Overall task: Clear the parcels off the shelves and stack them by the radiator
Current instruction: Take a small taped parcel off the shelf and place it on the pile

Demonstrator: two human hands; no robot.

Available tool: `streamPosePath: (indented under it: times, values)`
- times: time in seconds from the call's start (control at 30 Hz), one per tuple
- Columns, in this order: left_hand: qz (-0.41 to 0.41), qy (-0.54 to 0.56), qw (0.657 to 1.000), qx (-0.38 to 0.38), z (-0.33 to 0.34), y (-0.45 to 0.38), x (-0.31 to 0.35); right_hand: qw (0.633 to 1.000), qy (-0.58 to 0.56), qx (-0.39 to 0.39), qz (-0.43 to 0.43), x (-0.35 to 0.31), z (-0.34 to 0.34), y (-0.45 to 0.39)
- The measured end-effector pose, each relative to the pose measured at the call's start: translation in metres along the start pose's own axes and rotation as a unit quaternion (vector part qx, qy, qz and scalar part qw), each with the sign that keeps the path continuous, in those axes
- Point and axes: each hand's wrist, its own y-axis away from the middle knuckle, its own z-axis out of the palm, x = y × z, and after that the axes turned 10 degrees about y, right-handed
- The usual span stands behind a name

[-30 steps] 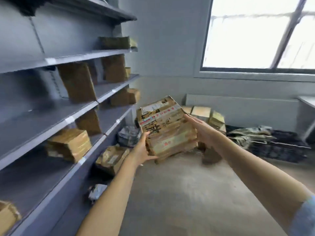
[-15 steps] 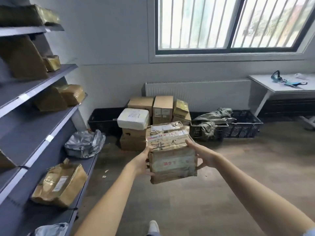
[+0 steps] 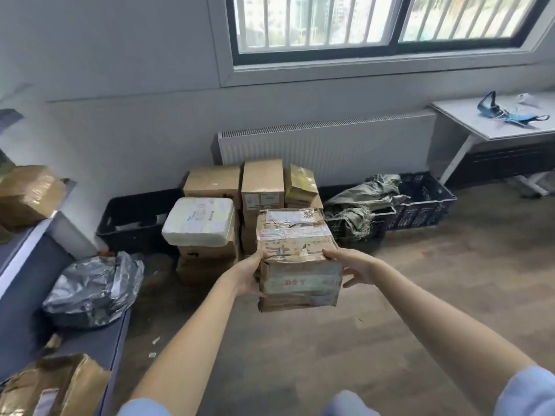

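A taped cardboard parcel [image 3: 295, 259] is held in the air above the floor, just in front of the stack by the radiator [image 3: 327, 145]. The left hand [image 3: 249, 273] grips its left side, fingers curled under and thumb on the top edge. The right hand [image 3: 353, 265] grips its right side, thumb on the top edge and fingers spread along the side. The stack against the radiator consists of brown boxes [image 3: 262, 181], with a white wrapped parcel [image 3: 199, 220] on its near left boxes. A black crate [image 3: 135, 220] stands left of the stack; a second black crate [image 3: 426, 202] holding a grey-green sack [image 3: 365, 199] stands right of it. On the shelves [image 3: 18, 295] at left lie a silver bag parcel [image 3: 96, 288] and brown taped parcels [image 3: 28, 195]. A white surface [image 3: 480, 124] at far right carries a dark blue item [image 3: 507, 114].
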Motion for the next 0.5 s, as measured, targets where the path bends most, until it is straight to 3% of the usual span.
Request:
streamPosePath:
  times: [0.27, 0.5]
  values:
    - [-0.081, -0.059, 0.994, 0.034, 0.055, -0.190, 0.078, 0.995, -0.003, -0.049, 0.090, 0.003, -0.100, -0.164]
    - [-0.102, -0.052, 0.991, 0.063, 0.091, -0.364, 0.125, 0.987, -0.037, -0.060, 0.144, 0.003, -0.182, -0.313]
